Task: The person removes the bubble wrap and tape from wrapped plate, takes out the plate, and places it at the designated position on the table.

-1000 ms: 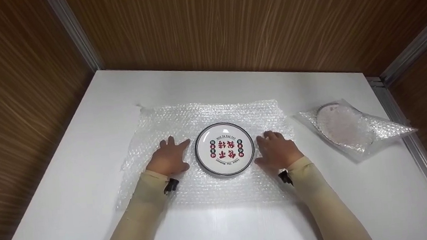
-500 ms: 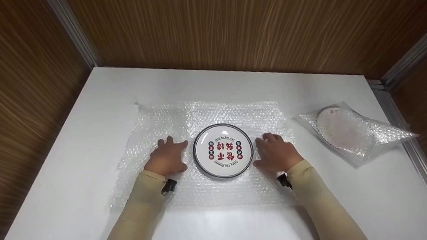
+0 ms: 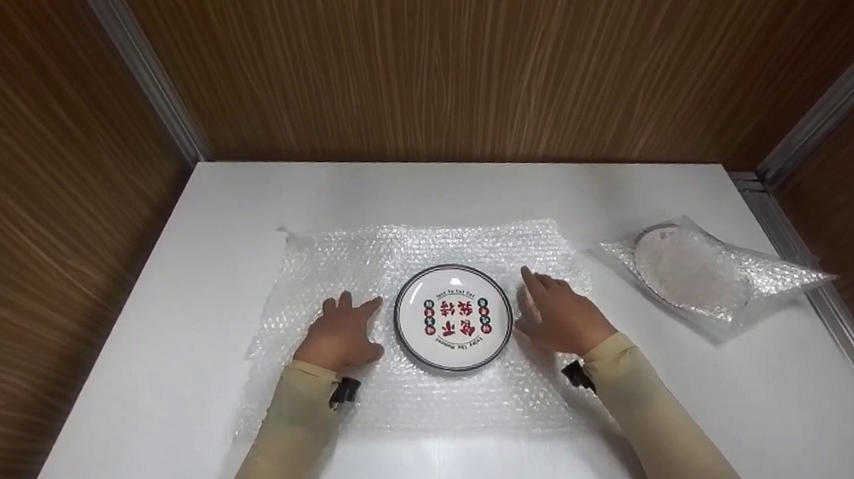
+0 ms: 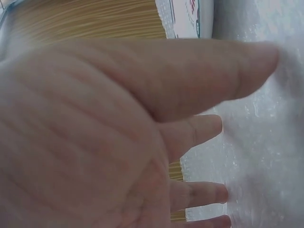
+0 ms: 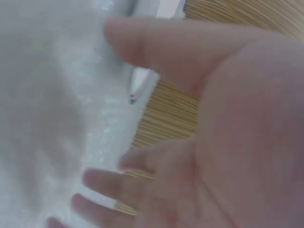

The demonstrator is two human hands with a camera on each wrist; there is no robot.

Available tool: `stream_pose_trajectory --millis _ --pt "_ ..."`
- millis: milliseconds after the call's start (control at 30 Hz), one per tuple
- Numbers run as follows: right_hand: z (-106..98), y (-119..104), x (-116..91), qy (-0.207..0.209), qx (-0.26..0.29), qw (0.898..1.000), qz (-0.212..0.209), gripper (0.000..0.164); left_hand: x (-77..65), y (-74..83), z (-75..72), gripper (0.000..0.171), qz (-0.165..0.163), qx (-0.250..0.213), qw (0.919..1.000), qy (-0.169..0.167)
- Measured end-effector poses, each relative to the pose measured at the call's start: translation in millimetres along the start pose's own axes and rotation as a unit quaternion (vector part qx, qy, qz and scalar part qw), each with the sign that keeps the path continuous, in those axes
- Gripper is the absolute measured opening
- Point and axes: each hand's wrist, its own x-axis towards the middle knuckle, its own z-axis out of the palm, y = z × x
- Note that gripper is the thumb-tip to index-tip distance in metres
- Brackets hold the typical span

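A round white plate (image 3: 456, 350) with a dark rim and red lettering lies face up on a sheet of bubble wrap (image 3: 424, 412). My left hand (image 3: 337, 332) is spread just left of the plate, its fingertips at the wrap. On the other side my right hand (image 3: 561, 311) stands close to the plate's right edge, fingers extended. In the left wrist view the thumb (image 4: 204, 71) is straight and the plate's edge (image 4: 204, 19) shows beyond it. The right wrist view has the plate (image 5: 140, 80) partly behind the thumb. Neither hand holds anything.
At the right of the white table (image 3: 119, 351) lies a second plate (image 3: 684, 266) wrapped in bubble wrap, its loose end pointing right. Wood-grained panels (image 3: 444, 58) stand behind the table and at both sides, with metal posts at the corners.
My right hand has shifted slightly away from the plate, its fingers straighter. My left hand keeps its place beside the plate. The head view has tilted a little.
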Motion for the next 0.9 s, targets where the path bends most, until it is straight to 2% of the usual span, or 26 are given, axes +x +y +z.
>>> stream_pose_trajectory --millis 67,133,200,333,500,700,900 --pt "0.5 -1.7 0.8 0.042 0.052 0.998 0.003 0.074 1.2 -0.7 0.9 0.077 0.009 -0.002 0.9999 0.007" --pt "3.1 -3.7 3.3 0.064 0.083 0.994 0.001 0.062 2.2 -1.4 1.3 0.075 0.018 0.0 0.9997 0.014" --pt "7.3 -5.0 6.3 0.059 0.109 0.992 0.013 0.054 2.6 -1.9 1.2 0.073 0.024 0.003 0.9995 0.019" --pt "15.0 -4.1 11.4 0.015 0.144 0.989 0.041 0.037 1.9 -1.5 0.6 0.067 0.022 0.006 0.9996 0.016" --pt "18.2 -3.5 13.7 -0.023 0.179 0.982 0.052 0.036 -0.2 3.0 2.8 0.065 0.011 0.008 0.9994 0.031" --pt "20.6 -5.9 13.6 -0.035 0.2 0.977 0.066 0.038 1.4 7.6 8.0 0.069 0.004 0.027 0.9984 0.049" --pt "22.3 -9.2 12.6 -0.044 0.198 0.977 0.07 0.038 3.3 10.4 9.3 0.061 0.004 0.038 0.9979 0.052"
